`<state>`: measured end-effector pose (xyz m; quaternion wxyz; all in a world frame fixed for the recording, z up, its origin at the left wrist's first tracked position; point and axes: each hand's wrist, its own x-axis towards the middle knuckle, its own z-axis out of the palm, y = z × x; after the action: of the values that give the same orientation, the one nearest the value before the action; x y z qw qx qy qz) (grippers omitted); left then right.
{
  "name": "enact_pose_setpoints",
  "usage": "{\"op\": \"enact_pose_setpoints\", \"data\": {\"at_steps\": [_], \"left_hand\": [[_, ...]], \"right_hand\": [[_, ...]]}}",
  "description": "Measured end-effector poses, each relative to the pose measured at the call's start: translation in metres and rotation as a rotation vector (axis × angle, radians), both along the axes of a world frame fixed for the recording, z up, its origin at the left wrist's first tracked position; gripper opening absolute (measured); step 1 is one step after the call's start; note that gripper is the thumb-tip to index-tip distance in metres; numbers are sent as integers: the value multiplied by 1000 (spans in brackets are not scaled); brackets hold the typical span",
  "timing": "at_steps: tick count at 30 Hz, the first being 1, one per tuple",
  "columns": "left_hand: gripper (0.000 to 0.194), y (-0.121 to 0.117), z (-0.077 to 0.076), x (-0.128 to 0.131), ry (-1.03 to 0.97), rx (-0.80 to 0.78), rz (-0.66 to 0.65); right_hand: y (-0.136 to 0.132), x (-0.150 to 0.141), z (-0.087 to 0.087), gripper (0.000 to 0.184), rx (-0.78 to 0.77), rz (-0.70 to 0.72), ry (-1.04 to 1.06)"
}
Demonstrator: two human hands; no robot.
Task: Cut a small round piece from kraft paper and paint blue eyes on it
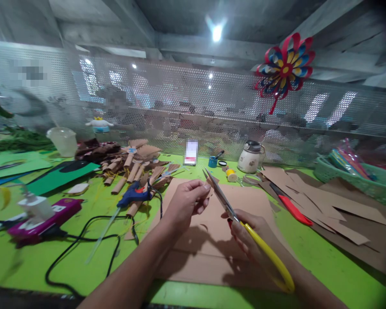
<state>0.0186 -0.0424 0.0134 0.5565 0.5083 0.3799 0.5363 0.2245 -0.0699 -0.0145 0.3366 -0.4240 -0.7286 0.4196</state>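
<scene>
Over a sheet of brown kraft paper [251, 201], my left hand [187, 201] is closed in a pinch on a small piece of brown paper [213, 181], mostly covered by the fingers. My right hand [252, 234] grips a pair of scissors [266, 251] with yellow handles. The blades point up and forward, their tips slightly apart, right beside the left fingertips and the small piece. Part of the scissors' handle is hidden by the right hand.
A blue glue gun [133, 195] with its black cord lies left, by rolled paper pieces [119, 185] and a purple power strip [46, 221]. Rightward are a red-handled cutter [294, 209], brown paper strips [350, 206] and a green basket [350, 182]. A phone [191, 152] and jug [249, 158] stand behind.
</scene>
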Motion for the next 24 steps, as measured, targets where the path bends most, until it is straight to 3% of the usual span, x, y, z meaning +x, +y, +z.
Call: {"op": "enact_pose_setpoints", "data": {"at_steps": [24], "left_hand": [[23, 2, 0, -3, 19, 54, 25]], "right_hand": [[-5, -5, 5, 54, -26, -89, 26]]}}
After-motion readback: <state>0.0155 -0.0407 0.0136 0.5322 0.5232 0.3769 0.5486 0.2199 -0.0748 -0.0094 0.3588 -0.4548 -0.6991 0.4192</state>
